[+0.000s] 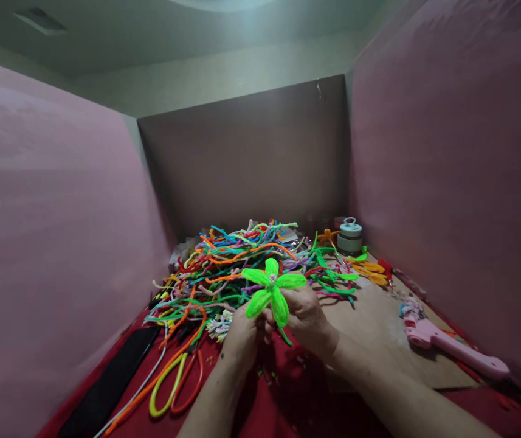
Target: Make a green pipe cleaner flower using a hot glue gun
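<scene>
A bright green pipe-cleaner flower with several looped petals and a small pale centre faces me in the middle of the head view. My left hand is closed below and behind it, at the stem. From the other side, my right hand pinches just behind the petals, its fingertips partly covered by them. A green stem end sticks out beneath the hands. Just beyond lies a big heap of multicoloured pipe cleaners. A bunch of white-tipped stamens rests beside my left hand.
Scissors with yellow and red handles and a black flat strip lie on the red cloth at left. To the right are a pink glue gun on a brown board, orange loops and a grey-green jar. Pink partitions flank both sides.
</scene>
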Demonstrator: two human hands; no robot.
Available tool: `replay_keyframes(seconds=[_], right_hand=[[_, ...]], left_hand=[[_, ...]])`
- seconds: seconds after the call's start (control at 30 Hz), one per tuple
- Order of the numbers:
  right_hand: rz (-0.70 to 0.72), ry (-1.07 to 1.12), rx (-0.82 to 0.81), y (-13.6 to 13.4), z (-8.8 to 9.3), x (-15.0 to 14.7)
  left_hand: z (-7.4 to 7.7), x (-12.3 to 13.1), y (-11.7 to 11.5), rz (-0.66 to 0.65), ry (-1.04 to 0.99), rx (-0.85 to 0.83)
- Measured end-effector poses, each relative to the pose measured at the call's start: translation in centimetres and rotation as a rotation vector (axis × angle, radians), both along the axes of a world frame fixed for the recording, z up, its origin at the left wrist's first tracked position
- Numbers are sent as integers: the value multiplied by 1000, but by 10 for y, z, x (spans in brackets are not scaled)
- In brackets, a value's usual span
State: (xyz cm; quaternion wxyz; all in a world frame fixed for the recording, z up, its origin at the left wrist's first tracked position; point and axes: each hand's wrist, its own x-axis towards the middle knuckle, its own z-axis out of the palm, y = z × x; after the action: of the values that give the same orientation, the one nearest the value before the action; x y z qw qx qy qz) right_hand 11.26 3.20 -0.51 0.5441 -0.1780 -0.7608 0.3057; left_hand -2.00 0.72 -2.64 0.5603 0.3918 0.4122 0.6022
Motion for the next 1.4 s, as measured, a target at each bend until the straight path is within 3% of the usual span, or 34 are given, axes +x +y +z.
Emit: replay_keyframes(seconds=[0.17,0.4,0.6,1.1,1.23,1.4], right_hand=[[-5,-37,-37,-1,-2,0],[-235,-75,308,-2,0,-1],[-302,-59,445,-1,-2,-1],[-330,-9,481,0,0,-1],[-289,4,383,-1,-2,-1],[-167,107,-17,1,0,-1]], left_hand=[[-1,-1,-1,28,73,-8],[4,2,-5,55,79,12],[6,3,-6,55,58,18],[5,2,-7,1,35,27],[2,-1,-3,-3,38,21],[-2,-5,2,-26,49,-24]])
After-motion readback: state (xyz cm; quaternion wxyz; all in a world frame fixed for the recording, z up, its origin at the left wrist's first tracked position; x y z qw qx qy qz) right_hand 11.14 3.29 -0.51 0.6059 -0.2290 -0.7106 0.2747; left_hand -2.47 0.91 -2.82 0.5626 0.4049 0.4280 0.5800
